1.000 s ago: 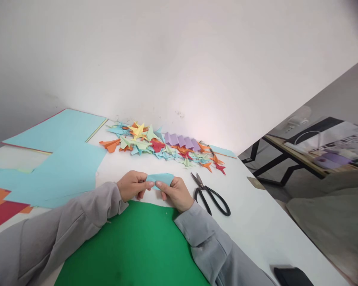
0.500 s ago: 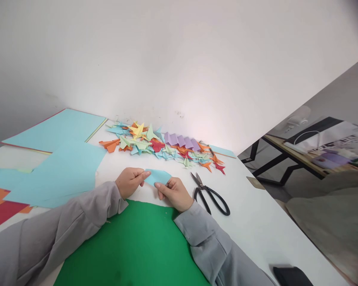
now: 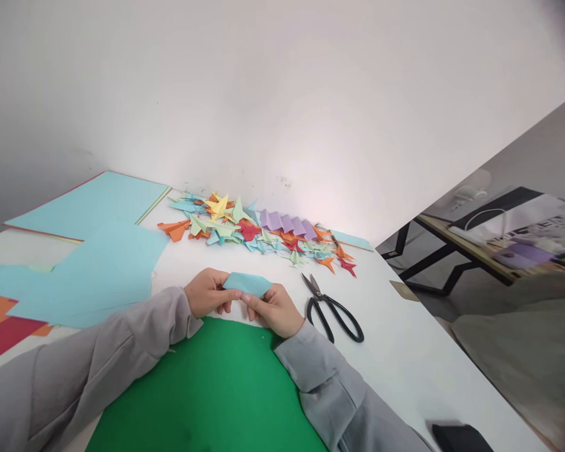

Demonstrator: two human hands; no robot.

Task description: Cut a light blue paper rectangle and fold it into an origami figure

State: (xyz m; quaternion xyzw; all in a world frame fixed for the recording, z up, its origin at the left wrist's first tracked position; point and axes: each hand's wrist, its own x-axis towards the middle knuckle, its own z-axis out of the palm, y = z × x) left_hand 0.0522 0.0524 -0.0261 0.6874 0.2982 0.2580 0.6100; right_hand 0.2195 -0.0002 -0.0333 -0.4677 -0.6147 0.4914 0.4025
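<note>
A small folded light-blue paper is held just above the white table, between both hands. My left hand pinches its left end with thumb and fingers closed. My right hand grips its right end, thumb underneath. Both arms wear grey sleeves and rest over a green sheet at the near edge. Black scissors lie shut just right of my right hand.
A heap of folded paper figures in many colours lies along the wall. Large light-blue sheets and orange and red sheets cover the left side. A dark object sits at the near right edge. Another table stands beyond.
The blue paper has been turned and pressed flatter between my fingers; both hands have closed in on it slightly. Nothing else has moved.
</note>
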